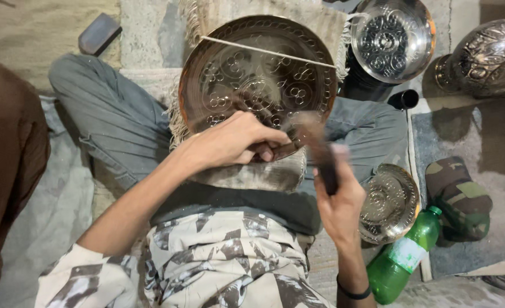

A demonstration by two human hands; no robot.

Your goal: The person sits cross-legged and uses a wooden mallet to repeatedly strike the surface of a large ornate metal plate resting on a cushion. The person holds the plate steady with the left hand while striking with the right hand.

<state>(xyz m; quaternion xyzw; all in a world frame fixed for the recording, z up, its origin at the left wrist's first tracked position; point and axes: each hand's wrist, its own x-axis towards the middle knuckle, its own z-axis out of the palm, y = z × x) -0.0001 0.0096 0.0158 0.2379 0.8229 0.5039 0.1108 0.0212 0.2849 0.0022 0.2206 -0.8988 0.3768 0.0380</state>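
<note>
1. Big engraved plate [258, 74] tilted up on the lap, lower rim on a block [252, 174], thin stick [269, 52] across its top.
2. Left hand [229, 142] at the plate's lower edge, fingers curled tight round a small tool [278, 151]; tip hidden.
3. Right hand [338, 199] just right of that edge, fist closed on a hammer [321, 151], blurred.
4. Right of the plate: small bowl [389, 202], green bottle [403, 256].
5. Above right: another bowl [392, 37].

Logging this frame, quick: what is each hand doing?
Left hand: closed on a small tool, resting against the engraved tray.
Right hand: closed on a blurred hammer.
</note>
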